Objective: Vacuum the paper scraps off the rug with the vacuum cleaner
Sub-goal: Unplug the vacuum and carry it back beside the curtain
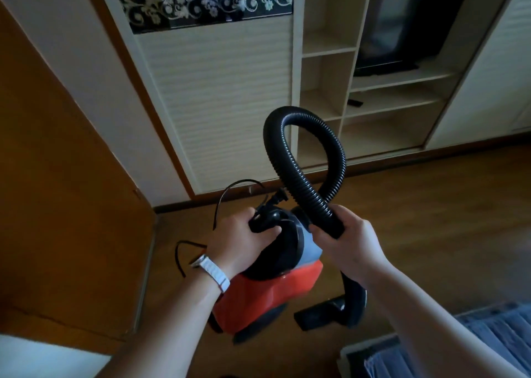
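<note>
Left of the left hand (244, 239), thin black cord (184, 258) looping over the floor (431, 205), its ends hard to make out. That hand curled round the black top handle of the red vacuum cleaner (267, 291), base partly hidden under the forearm. Between the hands, hose (304, 153) arching upward. Right hand (349, 242) closed round the hose's lower stretch; below it, black nozzle (319, 316), half hidden. Lower right of that hand, blurred blue rug (494, 334), cut off by the frame.

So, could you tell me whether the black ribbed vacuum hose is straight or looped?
Looped: the black ribbed hose arches up and crosses itself above the right hand.
</note>
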`<action>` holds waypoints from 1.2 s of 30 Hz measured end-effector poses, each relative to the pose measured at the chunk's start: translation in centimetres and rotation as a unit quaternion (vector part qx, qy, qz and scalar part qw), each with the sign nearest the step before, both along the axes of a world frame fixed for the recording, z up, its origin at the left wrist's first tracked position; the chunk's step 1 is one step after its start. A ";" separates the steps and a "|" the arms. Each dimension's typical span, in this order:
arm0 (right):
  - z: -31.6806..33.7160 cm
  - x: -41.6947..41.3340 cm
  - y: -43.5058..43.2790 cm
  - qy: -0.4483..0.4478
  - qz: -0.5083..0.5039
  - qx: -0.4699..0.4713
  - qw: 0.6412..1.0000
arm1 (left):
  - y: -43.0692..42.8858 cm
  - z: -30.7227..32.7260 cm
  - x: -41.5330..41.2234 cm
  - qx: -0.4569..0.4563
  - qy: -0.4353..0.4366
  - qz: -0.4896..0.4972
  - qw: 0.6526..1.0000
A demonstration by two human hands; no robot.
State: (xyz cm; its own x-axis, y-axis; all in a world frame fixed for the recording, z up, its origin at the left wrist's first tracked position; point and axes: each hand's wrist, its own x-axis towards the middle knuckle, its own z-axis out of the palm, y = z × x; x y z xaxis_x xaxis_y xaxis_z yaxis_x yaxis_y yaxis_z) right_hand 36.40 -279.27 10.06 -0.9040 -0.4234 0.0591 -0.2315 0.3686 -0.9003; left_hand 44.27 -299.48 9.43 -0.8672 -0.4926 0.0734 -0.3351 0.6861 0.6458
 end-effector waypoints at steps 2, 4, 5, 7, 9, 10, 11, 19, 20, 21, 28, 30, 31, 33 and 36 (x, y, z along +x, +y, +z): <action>0.1 -1.8 0.4 0.001 -0.005 -0.003 1.000 | -0.1 0.5 -2.6 -0.004 0.011 -0.003 1.000; 0.0 -3.7 0.7 0.005 -0.026 -0.004 1.000 | -0.1 0.8 -5.1 -0.002 0.021 -0.018 1.000; -0.2 -4.7 0.8 0.008 -0.038 -0.003 0.999 | -0.1 0.9 -6.3 -0.002 0.024 -0.030 0.999; -0.5 -6.6 1.0 0.015 -0.059 0.003 0.998 | 0.1 0.8 -8.8 -0.002 0.024 -0.060 0.998; -0.7 -8.6 1.1 0.021 -0.078 0.007 0.997 | 0.0 0.5 -11.4 -0.002 0.015 -0.081 0.997; -0.8 -9.6 1.2 0.021 -0.090 0.008 0.996 | -0.1 0.3 -12.8 0.004 0.009 -0.089 0.996; -1.0 -10.6 1.2 0.022 -0.103 0.013 0.994 | -0.2 -0.1 -14.4 0.013 0.008 -0.097 0.995; -1.9 -21.0 -0.7 -0.008 -0.212 0.054 0.976 | -2.4 -2.1 -29.2 0.074 -0.029 -0.197 0.977; -1.8 -22.5 -1.1 -0.008 -0.223 0.059 0.973 | -2.7 -2.2 -31.1 0.082 -0.033 -0.210 0.974; -1.7 -23.9 -1.5 -0.005 -0.234 0.064 0.970 | -3.1 -2.4 -33.0 0.088 -0.032 -0.226 0.970; -0.9 -32.0 -2.9 0.013 -0.324 0.063 0.944 | -5.2 -2.1 -45.2 0.087 -0.009 -0.331 0.939; -0.1 -33.8 -2.5 0.030 -0.339 0.065 0.938 | -5.1 -1.7 -47.6 0.091 -0.007 -0.358 0.929; 0.3 -34.7 -2.3 0.037 -0.348 0.058 0.935 | -5.1 -1.5 -48.8 0.092 -0.001 -0.365 0.926; 0.7 -36.4 -2.2 0.039 -0.359 0.048 0.931 | -4.7 -1.0 -51.1 0.086 0.005 -0.379 0.921; 0.3 -38.7 -2.2 0.029 -0.371 0.052 0.927 | -3.8 -0.8 -54.7 0.075 0.011 -0.392 0.917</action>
State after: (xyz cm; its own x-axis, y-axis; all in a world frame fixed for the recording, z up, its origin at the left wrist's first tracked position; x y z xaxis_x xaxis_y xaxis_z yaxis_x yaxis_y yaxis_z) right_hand -2.25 -281.45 10.32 -0.9450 0.3076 0.1110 0.0733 0.5299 -0.8449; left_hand -10.42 -303.25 8.60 -0.9584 0.2748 0.0768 0.2362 0.6132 0.7538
